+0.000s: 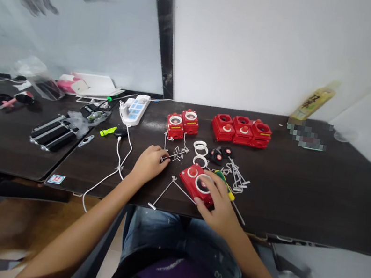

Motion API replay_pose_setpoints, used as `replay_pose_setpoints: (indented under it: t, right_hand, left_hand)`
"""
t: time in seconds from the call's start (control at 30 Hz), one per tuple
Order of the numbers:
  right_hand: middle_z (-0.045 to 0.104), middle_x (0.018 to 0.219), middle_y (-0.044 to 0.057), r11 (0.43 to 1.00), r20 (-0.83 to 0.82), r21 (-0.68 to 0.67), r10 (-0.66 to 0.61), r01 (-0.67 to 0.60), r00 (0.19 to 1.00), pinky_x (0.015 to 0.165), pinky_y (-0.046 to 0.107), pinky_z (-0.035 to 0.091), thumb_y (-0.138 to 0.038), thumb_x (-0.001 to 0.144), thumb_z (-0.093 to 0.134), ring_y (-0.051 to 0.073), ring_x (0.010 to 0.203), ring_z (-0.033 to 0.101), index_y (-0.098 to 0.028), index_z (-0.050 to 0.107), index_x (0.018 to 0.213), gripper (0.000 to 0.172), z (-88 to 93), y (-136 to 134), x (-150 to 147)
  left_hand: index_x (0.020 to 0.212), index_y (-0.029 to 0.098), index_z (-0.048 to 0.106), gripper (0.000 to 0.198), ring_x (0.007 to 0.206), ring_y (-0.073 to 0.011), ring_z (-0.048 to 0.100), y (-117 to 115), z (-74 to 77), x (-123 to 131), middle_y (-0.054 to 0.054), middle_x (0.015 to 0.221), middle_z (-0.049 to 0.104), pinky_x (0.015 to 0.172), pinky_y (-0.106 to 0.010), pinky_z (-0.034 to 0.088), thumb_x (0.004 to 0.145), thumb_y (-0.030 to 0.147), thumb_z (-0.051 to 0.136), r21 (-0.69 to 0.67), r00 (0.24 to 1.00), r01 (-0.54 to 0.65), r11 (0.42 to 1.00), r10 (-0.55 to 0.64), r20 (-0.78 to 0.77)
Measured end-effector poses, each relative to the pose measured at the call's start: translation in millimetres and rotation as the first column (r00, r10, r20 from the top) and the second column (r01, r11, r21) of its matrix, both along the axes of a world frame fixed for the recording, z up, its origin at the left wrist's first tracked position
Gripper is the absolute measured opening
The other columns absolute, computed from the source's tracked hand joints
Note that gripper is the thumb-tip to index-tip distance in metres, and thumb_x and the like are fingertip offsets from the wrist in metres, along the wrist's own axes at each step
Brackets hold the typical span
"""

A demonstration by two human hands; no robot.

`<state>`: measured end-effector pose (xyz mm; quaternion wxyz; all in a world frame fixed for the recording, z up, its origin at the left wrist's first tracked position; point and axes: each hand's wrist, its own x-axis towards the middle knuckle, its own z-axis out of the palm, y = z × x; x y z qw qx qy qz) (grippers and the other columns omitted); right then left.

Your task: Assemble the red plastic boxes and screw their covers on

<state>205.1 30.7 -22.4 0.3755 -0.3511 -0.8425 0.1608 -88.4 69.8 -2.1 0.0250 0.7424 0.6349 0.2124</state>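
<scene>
Left grip [149,165] curls half-closed beside a pile of screws [177,154] on the counter [303,201]; whether it pinches one, I cannot tell. Further right, white rings [201,148] lie above a red switch box [189,177]. Right grip [219,201] rests open on that box, its spread fingers [210,179] across the top, just beside a screwdriver [225,187].
</scene>
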Motion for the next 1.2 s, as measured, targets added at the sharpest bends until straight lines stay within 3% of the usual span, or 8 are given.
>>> replay_pose_setpoints:
  t: [0.07, 0.23, 0.57, 0.73, 0.83, 0.93, 1.03, 1.2]
  right_hand:
    - [0.05, 0.154, 0.015, 1.0, -0.045, -0.03, -0.008, 0.007, 0.999, 0.121, 0.059, 0.045, -0.024, 0.096, 0.064, 0.033, 0.146, 0.049, -0.029, 0.043, 0.154, 0.061, -3.6, 0, 1]
    - [0.051, 0.155, 0.014, 0.991, -0.104, -0.131, -0.044, 0.03, 0.994, 0.123, 0.059, 0.043, -0.027, 0.096, 0.063, 0.033, 0.148, 0.049, -0.03, 0.043, 0.154, 0.062, -2.0, 3, 4]
    - [0.057, 0.15, 0.014, 0.997, -0.182, -0.061, -0.047, 0.036, 0.982, 0.119, 0.058, 0.047, -0.026, 0.096, 0.064, 0.032, 0.142, 0.054, -0.028, 0.047, 0.15, 0.057, -0.5, 3, 2]
    - [0.071, 0.117, 0.012, 0.954, -0.216, -0.01, -0.296, 0.301, 0.931, 0.1, 0.05, 0.058, -0.023, 0.099, 0.058, 0.029, 0.111, 0.069, -0.023, 0.067, 0.119, 0.022, 14.5, 13, 21]
    - [0.072, 0.1, 0.01, 0.924, -0.025, -0.102, -0.373, 0.369, 0.928, 0.084, 0.046, 0.06, -0.027, 0.098, 0.059, 0.027, 0.091, 0.071, -0.022, 0.069, 0.108, 0.015, 15.0, 23, 40]
    - [0.072, 0.102, 0.01, 0.928, 0.171, -0.162, -0.309, 0.337, 0.935, 0.082, 0.047, 0.059, -0.03, 0.094, 0.064, 0.028, 0.089, 0.07, -0.022, 0.069, 0.109, 0.018, 5.0, 28, 53]
    - [0.07, 0.104, 0.01, 0.93, 0.24, -0.14, -0.301, 0.339, 0.923, 0.083, 0.047, 0.059, -0.031, 0.091, 0.067, 0.029, 0.091, 0.07, -0.023, 0.068, 0.112, 0.023, -4.4, 29, 54]
    - [0.07, 0.097, 0.008, 0.932, 0.268, -0.119, -0.303, 0.343, 0.915, 0.08, 0.044, 0.058, -0.026, 0.091, 0.065, 0.028, 0.088, 0.07, -0.023, 0.069, 0.107, 0.017, 3.0, 27, 52]
  left_hand:
    - [0.092, 0.018, 0.076, 0.014, 0.095, -0.0273, 0.065, 16, -0.6, -5, -0.01, 0.094, 0.073, 0.088, -0.038, 0.049, 0.095, 0.025, 0.064, -0.053, 0.991, 0.043, 0.998, -0.049, -0.122]
    - [0.084, 0.018, 0.071, 0.01, 0.086, -0.0245, 0.062, 29, -5.1, -10, -0.008, 0.084, 0.071, 0.084, -0.035, 0.047, 0.091, 0.019, 0.064, -0.076, 0.977, 0.117, 0.99, -0.128, -0.169]
    - [0.086, 0.018, 0.068, 0.014, 0.093, -0.0294, 0.061, 46, 1.7, -27, -0.013, 0.094, 0.071, 0.083, -0.038, 0.043, 0.094, 0.023, 0.057, 0.013, 0.972, -0.095, 0.995, 0.096, -0.213]
    - [0.096, 0.017, 0.07, 0.014, 0.094, -0.0304, 0.063, 46, -1.3, -32, -0.013, 0.095, 0.072, 0.084, -0.039, 0.046, 0.094, 0.023, 0.058, -0.007, 0.97, -0.152, 0.988, 0.148, -0.191]
    - [0.117, 0.015, 0.067, 0.025, 0.095, -0.0281, 0.066, 34, 8.3, -26, -0.011, 0.097, 0.073, 0.092, -0.04, 0.048, 0.094, 0.023, 0.059, 0.053, 0.99, -0.144, 0.988, 0.144, 0.009]
    - [0.121, 0.018, 0.066, 0.028, 0.095, -0.0241, 0.068, 12, 23.2, -4, -0.008, 0.105, 0.073, 0.095, -0.039, 0.052, 0.095, 0.028, 0.063, 0.077, 0.969, 0.051, 0.996, -0.068, 0.236]
    - [0.13, 0.021, 0.064, 0.036, 0.121, -0.0273, 0.064, -10, 30.1, 28, -0.01, 0.129, 0.07, 0.11, -0.044, 0.049, 0.095, 0.027, 0.064, 0.04, 0.897, 0.35, 0.936, -0.347, 0.275]
    - [0.152, 0.027, 0.052, 0.069, 0.151, -0.0324, 0.041, -27, 19.1, 62, -0.01, 0.159, 0.053, 0.127, -0.054, 0.033, 0.086, 0.015, 0.066, -0.043, 0.8, 0.53, 0.847, -0.482, 0.358]
